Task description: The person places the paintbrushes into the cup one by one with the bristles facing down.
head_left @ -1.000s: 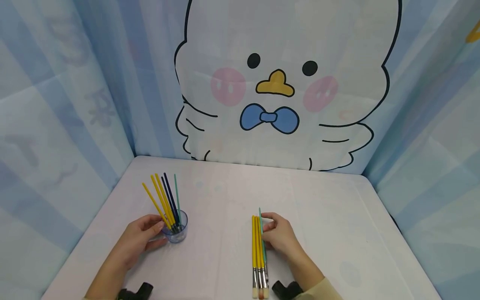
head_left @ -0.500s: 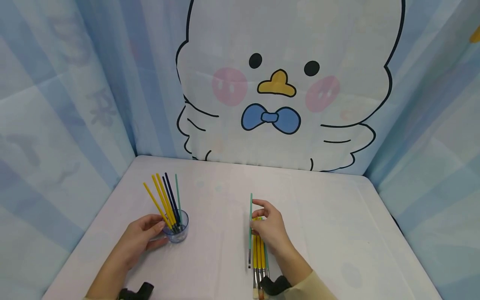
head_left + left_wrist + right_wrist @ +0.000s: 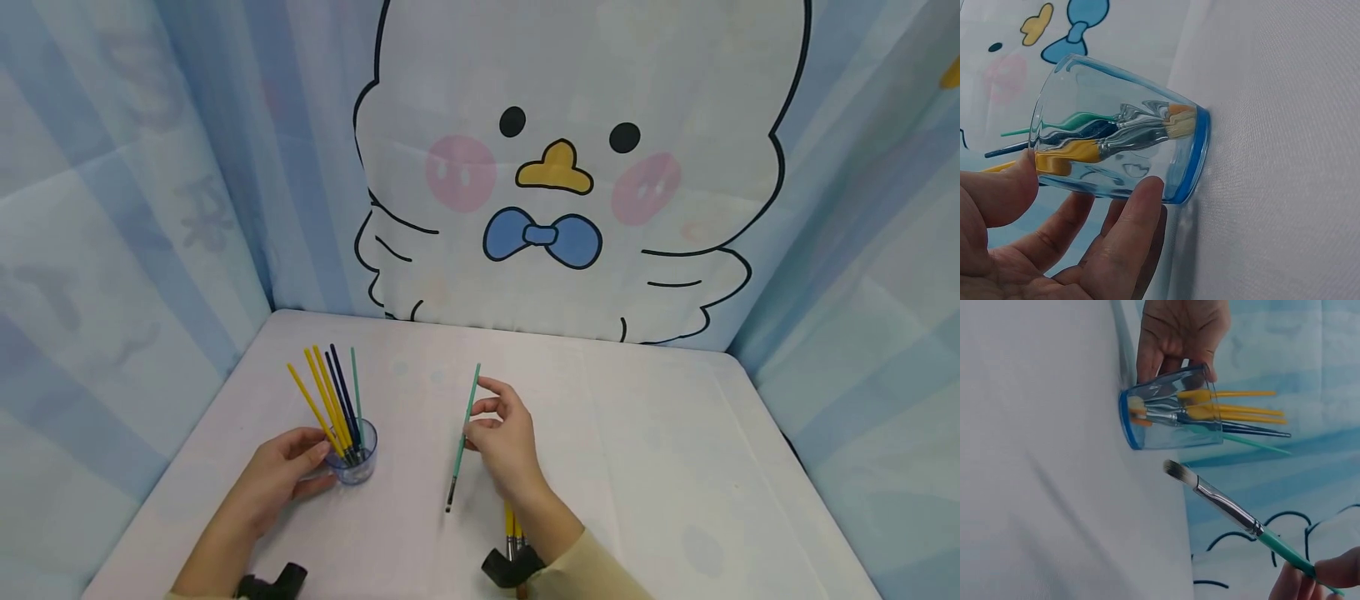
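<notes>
A clear plastic cup (image 3: pixel 361 472) with a blue base stands on the table, holding several paintbrushes (image 3: pixel 324 398) bristles down, with yellow, dark blue and green handles. My left hand (image 3: pixel 281 473) grips the cup from its left side, thumb near the rim and fingers along the wall (image 3: pixel 1110 244). To the right of the cup, my right hand (image 3: pixel 506 437) pinches a green-handled paintbrush (image 3: pixel 459 454) between thumb and fingers. That brush is raised and tilted, its dark-tipped pale bristles (image 3: pixel 1177 470) pointing down toward the table. In the right wrist view its tip appears near the cup.
More yellow-handled paintbrushes (image 3: pixel 510 523) lie side by side on the white table (image 3: pixel 660 467), partly hidden under my right forearm. A black wrist mount (image 3: pixel 513 568) sits over them in the head view. Behind rises a curtain (image 3: pixel 555 292) with a cartoon bird.
My right hand has lifted the green-handled paintbrush from the row and carried it left and farther from me, tilting it. My left hand stays at the cup.
</notes>
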### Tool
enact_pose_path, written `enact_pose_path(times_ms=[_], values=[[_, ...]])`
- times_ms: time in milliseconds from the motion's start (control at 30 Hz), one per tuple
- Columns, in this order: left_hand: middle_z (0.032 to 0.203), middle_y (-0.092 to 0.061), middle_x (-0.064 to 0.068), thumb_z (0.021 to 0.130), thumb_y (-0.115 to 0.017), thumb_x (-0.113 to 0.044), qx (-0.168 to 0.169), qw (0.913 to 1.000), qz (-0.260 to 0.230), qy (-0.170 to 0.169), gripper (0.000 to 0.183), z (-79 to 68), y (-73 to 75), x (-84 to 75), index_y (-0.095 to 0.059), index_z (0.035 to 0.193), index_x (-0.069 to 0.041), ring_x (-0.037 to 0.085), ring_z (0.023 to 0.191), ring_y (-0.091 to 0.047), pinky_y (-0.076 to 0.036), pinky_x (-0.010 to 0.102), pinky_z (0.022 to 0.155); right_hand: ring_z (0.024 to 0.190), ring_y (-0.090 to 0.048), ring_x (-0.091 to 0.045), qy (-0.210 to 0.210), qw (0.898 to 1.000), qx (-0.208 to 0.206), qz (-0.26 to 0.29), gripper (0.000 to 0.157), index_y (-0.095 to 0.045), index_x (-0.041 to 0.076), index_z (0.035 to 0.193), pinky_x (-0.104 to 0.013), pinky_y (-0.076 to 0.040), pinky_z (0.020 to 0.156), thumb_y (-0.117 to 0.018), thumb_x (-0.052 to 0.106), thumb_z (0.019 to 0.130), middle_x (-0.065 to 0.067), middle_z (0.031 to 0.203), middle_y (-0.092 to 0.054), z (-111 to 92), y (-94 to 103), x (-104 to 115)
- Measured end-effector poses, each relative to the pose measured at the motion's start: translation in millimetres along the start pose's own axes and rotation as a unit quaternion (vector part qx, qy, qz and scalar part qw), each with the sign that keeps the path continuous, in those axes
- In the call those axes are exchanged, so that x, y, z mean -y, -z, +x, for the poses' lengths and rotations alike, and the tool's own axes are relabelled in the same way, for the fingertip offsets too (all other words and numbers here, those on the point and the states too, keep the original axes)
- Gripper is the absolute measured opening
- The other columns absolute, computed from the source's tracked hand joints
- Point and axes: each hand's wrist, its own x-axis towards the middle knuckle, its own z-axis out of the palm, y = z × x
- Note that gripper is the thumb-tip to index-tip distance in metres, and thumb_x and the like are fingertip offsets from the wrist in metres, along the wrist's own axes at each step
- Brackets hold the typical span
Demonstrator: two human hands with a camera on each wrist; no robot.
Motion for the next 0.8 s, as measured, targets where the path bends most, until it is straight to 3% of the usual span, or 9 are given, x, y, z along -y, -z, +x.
enact_pose_path(times_ms=[800], values=[[0.148, -0.057, 0.029, 0.112, -0.060, -0.019, -0.002, 1.0000, 0.005, 0.003, 0.048, 1.6, 0.7, 0.1, -0.049, 0.152, 0.006, 0.021, 0.116, -0.070, -0.070, 0.037, 0.094, 0.087, -0.063, -0.016, 0.096, 0.988, -0.029, 0.114, 0.070, -0.054, 0.020, 0.148, -0.026, -0.069, 0.074, -0.062, -0.019, 0.090, -0.007, 0.107, -0.058, 2, -61.5, 5]])
